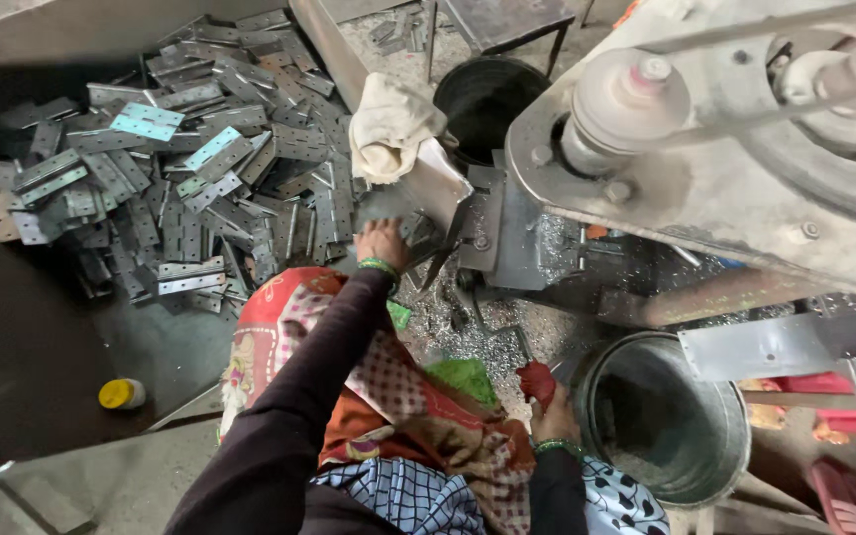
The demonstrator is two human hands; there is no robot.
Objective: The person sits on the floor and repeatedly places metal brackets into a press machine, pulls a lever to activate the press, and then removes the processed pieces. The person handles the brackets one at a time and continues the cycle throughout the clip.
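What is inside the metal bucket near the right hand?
The metal bucket shows only grey dust or shavings at its bottom; the right hand beside it covers none, though the near wall hides part.

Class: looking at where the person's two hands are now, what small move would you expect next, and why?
Probably the left hand closes on a hinge plate from the pile of hinges it reaches toward. The right hand, holding a red cloth, rests beside the metal bucket.

Dark work table (pixel 22 337), heaped metal hinges (pixel 180 168), yellow-capped bottle (pixel 122 393)
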